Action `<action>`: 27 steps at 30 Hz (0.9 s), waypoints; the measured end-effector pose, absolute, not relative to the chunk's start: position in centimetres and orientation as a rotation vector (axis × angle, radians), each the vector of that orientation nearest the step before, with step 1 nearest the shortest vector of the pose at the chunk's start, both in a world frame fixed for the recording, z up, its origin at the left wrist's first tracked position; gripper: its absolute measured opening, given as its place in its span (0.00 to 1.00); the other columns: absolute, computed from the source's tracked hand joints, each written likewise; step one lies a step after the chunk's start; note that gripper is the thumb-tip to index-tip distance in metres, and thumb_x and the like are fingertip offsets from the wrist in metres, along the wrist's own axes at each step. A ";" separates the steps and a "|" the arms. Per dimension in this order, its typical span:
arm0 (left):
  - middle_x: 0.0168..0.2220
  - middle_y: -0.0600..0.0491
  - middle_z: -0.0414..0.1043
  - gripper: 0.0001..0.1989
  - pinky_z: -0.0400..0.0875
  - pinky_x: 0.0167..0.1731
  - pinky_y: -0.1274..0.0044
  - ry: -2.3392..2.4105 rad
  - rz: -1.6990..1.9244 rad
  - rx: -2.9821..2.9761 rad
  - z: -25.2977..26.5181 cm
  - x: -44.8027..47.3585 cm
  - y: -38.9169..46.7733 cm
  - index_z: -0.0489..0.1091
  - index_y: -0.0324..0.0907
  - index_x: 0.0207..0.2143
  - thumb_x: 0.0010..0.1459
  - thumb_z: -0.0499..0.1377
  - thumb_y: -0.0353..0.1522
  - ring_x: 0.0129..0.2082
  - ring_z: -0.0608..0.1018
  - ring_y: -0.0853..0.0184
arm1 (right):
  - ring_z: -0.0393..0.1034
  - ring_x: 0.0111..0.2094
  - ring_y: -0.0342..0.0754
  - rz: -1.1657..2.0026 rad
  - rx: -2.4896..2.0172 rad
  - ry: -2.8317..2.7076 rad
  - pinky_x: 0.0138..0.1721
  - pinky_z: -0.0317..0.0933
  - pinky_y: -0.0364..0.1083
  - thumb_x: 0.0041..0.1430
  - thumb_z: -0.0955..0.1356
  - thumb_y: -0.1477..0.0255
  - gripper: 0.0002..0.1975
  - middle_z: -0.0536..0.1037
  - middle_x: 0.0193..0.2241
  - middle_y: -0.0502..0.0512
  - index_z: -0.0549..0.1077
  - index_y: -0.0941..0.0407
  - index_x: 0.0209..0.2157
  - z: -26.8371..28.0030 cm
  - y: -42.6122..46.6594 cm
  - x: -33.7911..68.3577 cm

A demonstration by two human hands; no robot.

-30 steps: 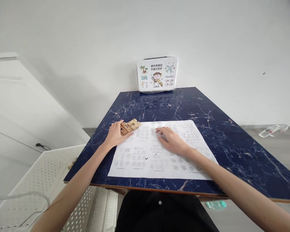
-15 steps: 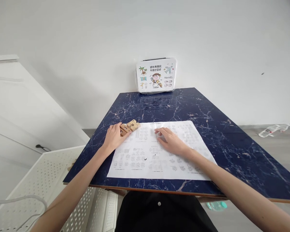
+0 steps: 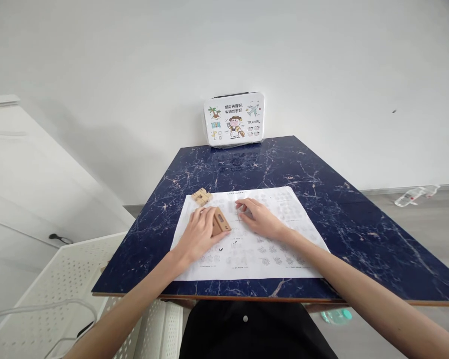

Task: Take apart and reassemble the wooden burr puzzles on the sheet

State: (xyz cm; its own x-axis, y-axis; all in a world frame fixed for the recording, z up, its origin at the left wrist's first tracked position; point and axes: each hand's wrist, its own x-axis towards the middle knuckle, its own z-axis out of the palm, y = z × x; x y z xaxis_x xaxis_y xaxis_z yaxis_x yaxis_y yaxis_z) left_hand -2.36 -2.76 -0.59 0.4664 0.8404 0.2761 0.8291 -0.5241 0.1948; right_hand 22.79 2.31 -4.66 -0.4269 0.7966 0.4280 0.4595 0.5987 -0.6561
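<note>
My left hand (image 3: 199,233) is closed around a brown wooden block (image 3: 220,222) with dark markings, above or on the printed white sheet (image 3: 243,269). The fingers cover its left part, so I cannot tell whether it is one piece or several side by side. Farther back, at the sheet's upper left corner, a small group of lighter wooden blocks (image 3: 201,196) sits together. My right hand (image 3: 261,218) rests on the middle of the sheet, fingers loosely bent and thumb apart, with nothing visible in it.
Beneath the sheet is a dark blue marbled table (image 3: 239,169). A white case (image 3: 235,119) with cartoon prints leans against the wall at the back. On the left stands a white perforated rack (image 3: 67,269) with a cable (image 3: 41,305). Plastic bottles (image 3: 415,196) lie on the floor.
My left hand has moved right and nearer to me, carrying the brown block away from the lighter blocks, which remain at the sheet's corner. My right hand has barely moved.
</note>
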 end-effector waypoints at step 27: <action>0.71 0.41 0.59 0.49 0.62 0.65 0.53 1.220 0.383 2.416 0.2 -3.6 3.1 0.55 0.50 0.72 0.54 0.68 0.57 0.70 0.64 0.43 | 0.67 0.61 0.65 0.597 -0.984 -2.178 0.61 0.64 0.66 0.56 0.77 0.55 0.37 0.74 0.60 0.64 0.68 0.51 0.63 -3.5 2.5 24.5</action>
State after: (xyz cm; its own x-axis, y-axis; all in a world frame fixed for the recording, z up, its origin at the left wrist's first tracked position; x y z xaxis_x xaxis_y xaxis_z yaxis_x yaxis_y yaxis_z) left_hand -3.59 3.07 0.24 0.5802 0.8122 0.0607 0.7011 -0.5359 0.4704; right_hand 24.50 2.47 -3.53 -0.4947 0.7803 0.3826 0.4762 0.6117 -0.6317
